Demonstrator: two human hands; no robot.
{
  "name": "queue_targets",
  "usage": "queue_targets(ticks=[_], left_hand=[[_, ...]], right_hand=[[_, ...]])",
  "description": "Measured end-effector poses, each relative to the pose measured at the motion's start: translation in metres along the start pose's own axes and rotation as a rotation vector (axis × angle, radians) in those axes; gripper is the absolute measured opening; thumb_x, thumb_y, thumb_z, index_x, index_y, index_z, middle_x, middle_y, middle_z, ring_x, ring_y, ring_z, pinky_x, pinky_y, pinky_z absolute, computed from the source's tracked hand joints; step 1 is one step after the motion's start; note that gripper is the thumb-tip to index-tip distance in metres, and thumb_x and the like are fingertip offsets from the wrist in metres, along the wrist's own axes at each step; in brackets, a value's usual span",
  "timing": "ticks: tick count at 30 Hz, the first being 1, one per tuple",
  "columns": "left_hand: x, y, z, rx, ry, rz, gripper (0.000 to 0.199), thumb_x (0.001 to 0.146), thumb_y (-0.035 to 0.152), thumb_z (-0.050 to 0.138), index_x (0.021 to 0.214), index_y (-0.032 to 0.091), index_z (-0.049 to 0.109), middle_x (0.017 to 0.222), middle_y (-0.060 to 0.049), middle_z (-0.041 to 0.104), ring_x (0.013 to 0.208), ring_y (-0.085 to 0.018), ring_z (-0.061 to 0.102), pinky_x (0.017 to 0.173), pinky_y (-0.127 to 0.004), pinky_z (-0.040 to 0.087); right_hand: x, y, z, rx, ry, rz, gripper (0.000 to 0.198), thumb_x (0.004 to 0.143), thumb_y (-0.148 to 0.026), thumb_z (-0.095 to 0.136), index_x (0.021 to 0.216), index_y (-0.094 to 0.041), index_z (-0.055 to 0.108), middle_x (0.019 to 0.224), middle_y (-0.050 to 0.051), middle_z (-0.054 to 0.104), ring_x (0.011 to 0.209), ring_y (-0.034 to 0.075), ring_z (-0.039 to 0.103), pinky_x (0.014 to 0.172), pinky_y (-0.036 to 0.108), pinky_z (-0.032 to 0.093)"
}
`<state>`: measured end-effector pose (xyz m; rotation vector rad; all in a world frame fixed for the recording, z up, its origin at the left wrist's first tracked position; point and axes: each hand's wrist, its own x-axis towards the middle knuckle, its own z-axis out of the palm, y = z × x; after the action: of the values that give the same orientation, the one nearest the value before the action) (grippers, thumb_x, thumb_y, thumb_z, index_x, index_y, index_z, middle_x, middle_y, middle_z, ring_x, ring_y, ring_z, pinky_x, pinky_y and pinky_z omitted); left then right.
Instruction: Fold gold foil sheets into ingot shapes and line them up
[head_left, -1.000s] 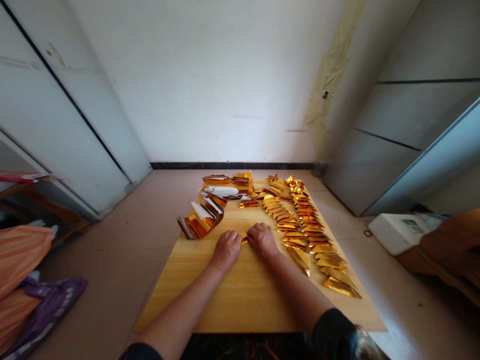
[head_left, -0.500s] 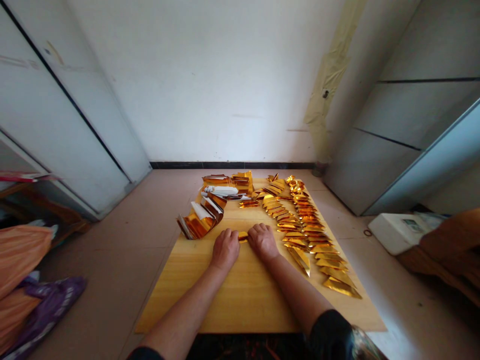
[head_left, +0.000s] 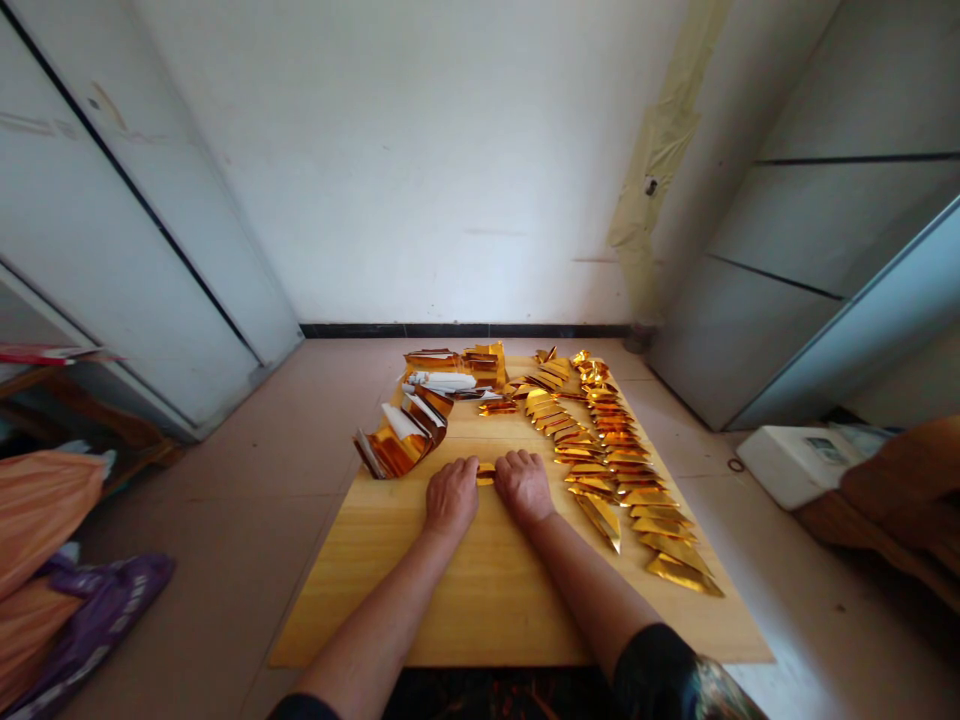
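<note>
Orange material (head_left: 45, 510), cloth or plastic I can't tell, is cut off at my far left, with a purple bag (head_left: 112, 600) beside it, its lettering too blurred to read. Next comes the wooden surface (head_left: 352, 590), where curled gold sheets (head_left: 401, 440) lie bunched near the far left corner, overlapping too much to count. The left hand (head_left: 451, 497) has its fingers together, clamped on the left end of a small folded gold piece (head_left: 486, 474); the fingertips are hidden. That piece sits mid-surface, between the hands, only its middle showing. The right hand (head_left: 525, 487) has its fingers closed on the other end, tips tucked out of sight. Further right, folded foil shapes (head_left: 626, 450) overlap in two long rows. Past the surface, a white box (head_left: 795, 465) is partly covered by something brown (head_left: 900, 480).
</note>
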<state>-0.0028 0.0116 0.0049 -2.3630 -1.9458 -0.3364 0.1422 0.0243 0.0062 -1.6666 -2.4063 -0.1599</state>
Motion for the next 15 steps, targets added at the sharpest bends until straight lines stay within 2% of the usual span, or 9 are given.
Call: queue_targets(ticks=[7,15], left_hand=[[-0.001,0.0,0.0,0.02,0.044,-0.044,0.021,0.088,0.015,0.04,0.092,0.018,0.06,0.087,-0.007,0.064,0.087,-0.021,0.059,0.074,-0.031,0.043],[-0.001,0.001,0.001,0.01,0.016,-0.046,0.019,0.088,0.017,0.041,0.087,0.018,0.061,0.085,-0.007,0.063,0.085,-0.021,0.058,0.072,-0.03,0.042]], right_hand=[[0.001,0.0,-0.003,0.015,-0.003,0.024,0.014,0.089,-0.022,0.05,0.085,-0.02,0.063,0.085,0.005,0.063,0.084,0.019,0.05,0.07,0.031,0.026],[0.007,-0.009,-0.003,0.021,0.009,-0.028,0.018,0.089,-0.036,0.054,0.085,-0.021,0.062,0.09,0.005,0.062,0.089,0.02,0.05,0.073,0.031,0.027]])
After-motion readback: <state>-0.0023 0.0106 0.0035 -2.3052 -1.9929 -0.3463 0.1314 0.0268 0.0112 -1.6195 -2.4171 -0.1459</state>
